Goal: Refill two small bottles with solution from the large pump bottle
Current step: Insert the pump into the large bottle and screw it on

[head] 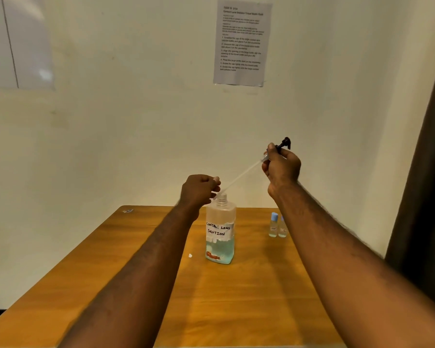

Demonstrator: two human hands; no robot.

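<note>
On a wooden table (pixel 136 272), the large bottle (pixel 220 229) stands uncapped, under half full of blue solution.
Right hand (pixel 281 167) grips the pump head (pixel 283 144) (tube trailing); left hand (pixel 199 189) loosely curled by the neck; two small bottles (pixel 277 226) capped.

Clear rectangular plastic bottle (pixel 220 229) labelled "contact lens solution", upright, uncapped, a third full of blue liquid, black pump head (pixel 284 143) with white dip tube lifted out aslant, two small clear blue-capped bottles (pixel 277 226) upright together, right of it
</note>
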